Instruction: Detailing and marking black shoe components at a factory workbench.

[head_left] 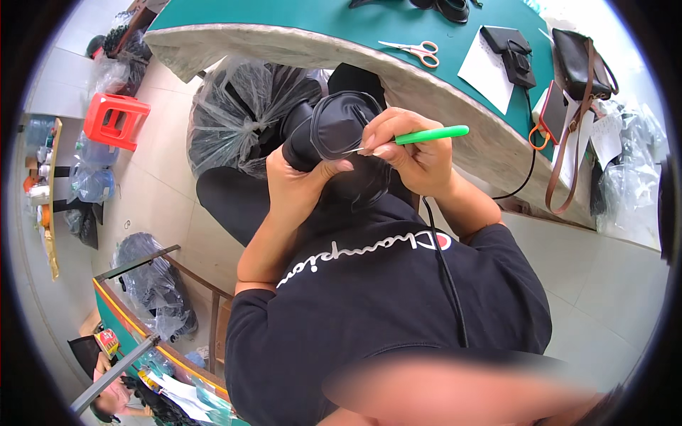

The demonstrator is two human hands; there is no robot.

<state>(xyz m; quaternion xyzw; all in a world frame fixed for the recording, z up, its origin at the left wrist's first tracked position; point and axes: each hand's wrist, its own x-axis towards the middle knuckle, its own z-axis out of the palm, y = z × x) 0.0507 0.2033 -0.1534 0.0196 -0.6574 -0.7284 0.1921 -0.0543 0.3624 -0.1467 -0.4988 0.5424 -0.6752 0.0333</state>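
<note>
My left hand [300, 183] is closed around the near left side of a black leather-look piece [339, 126], with the thumb pressed along its edge. One end of the piece is rounded, with a raised seam or piping around it; its exact kind I cannot tell. Between the fingers of my right hand [418, 157] is a slim tool with a green handle [437, 135]. Its thin metal tip touches or nearly touches the seam near my left thumb. The tip's shape is too small to make out. Both hands work above my lap.
A green-topped table [312, 25] stands ahead, bearing scissors [418, 51], a black case-like item [510, 53] and a black bag [581, 67]. Beside my knees is a clear plastic sack [231, 117] of black pieces. A red stool [115, 119] stands left; another person [110, 397] is at lower left.
</note>
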